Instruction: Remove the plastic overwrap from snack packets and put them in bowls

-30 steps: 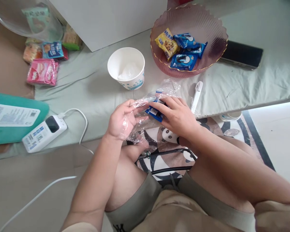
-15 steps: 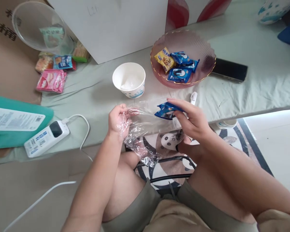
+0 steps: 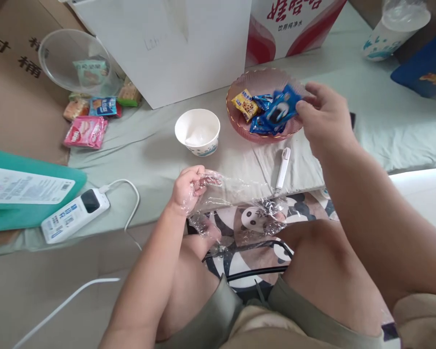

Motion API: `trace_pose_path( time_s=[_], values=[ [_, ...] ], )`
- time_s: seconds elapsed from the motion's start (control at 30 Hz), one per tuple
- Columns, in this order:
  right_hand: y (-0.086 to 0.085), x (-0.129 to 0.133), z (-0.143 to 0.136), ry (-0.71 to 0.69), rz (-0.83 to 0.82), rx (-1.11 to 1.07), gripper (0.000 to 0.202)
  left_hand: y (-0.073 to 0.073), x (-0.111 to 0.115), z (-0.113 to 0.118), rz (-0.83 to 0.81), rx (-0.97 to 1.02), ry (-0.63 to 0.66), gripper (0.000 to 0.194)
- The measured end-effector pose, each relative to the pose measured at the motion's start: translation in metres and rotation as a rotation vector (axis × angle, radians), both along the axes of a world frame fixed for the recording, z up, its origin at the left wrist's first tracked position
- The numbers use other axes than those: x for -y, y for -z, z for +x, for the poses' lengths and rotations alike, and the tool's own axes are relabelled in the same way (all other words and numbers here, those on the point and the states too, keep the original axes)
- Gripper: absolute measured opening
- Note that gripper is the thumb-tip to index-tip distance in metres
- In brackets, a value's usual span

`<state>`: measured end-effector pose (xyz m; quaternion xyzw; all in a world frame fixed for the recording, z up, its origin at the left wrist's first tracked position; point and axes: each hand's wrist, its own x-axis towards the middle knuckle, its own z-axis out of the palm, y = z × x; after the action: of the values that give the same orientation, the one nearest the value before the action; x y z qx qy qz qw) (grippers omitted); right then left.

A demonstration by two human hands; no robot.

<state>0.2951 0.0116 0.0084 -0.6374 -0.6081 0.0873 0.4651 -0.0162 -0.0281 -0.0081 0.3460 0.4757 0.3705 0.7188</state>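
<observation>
Blue packet (image 3: 284,107) being clamped by right hand (image 3: 327,118), being held over pink bowl (image 3: 265,139), left of grip, long axis being slanted near-left to far-right; clear film (image 3: 236,194) being clutched by left hand (image 3: 188,189), farther from bowl.

Snack packets (image 3: 261,127) are held in a scalloped bowl (image 3: 236,127) on a cloth-covered surface (image 3: 148,169); a paper cup (image 3: 203,151) is placed left of the bowl, a slim utensil (image 3: 283,168) before it, a printed carton (image 3: 287,34) behind; at far left, a power bank (image 3: 76,218) is set beside a jug (image 3: 29,189), with wrapped snacks (image 3: 86,132) farther back, below a clear tub (image 3: 76,63).
</observation>
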Motion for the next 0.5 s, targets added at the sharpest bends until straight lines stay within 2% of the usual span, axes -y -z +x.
trace_pose_path(
  time_s=[0.07, 0.1, 0.17, 0.23, 0.27, 0.3, 0.37, 0.43, 0.5],
  values=[
    [-0.005, 0.018, -0.014, 0.104, 0.046, -0.102, 0.036, -0.001, 0.000, -0.002, -0.018, 0.022, 0.054, 0.022],
    [-0.006, 0.033, -0.023, 0.021, 0.072, -0.147, 0.033, -0.001, -0.001, -0.003, -0.028, 0.032, 0.082, 0.021],
    [-0.002, 0.066, -0.040, -0.317, -0.008, -0.149, 0.035, -0.002, -0.001, -0.004, -0.054, 0.054, 0.134, 0.020],
    [0.010, 0.093, -0.052, -0.571, -0.114, 0.013, 0.060, -0.001, -0.001, -0.006, -0.079, 0.086, 0.173, 0.020],
    [0.018, 0.102, -0.056, -0.633, -0.155, 0.112, 0.071, -0.001, -0.001, -0.007, -0.087, 0.101, 0.188, 0.020],
    [0.025, 0.108, -0.059, -0.660, -0.185, 0.200, 0.073, 0.000, -0.001, -0.008, -0.089, 0.116, 0.204, 0.019],
    [0.037, 0.111, -0.060, -0.656, -0.195, 0.284, 0.049, 0.002, -0.002, -0.011, -0.077, 0.138, 0.246, 0.019],
    [0.042, 0.106, -0.060, -0.615, -0.184, 0.229, 0.021, 0.004, -0.004, -0.015, -0.046, 0.136, 0.273, 0.020],
    [0.039, 0.100, -0.060, -0.501, -0.193, 0.066, 0.016, 0.006, -0.006, -0.021, 0.005, 0.129, 0.240, 0.023]
  ],
)
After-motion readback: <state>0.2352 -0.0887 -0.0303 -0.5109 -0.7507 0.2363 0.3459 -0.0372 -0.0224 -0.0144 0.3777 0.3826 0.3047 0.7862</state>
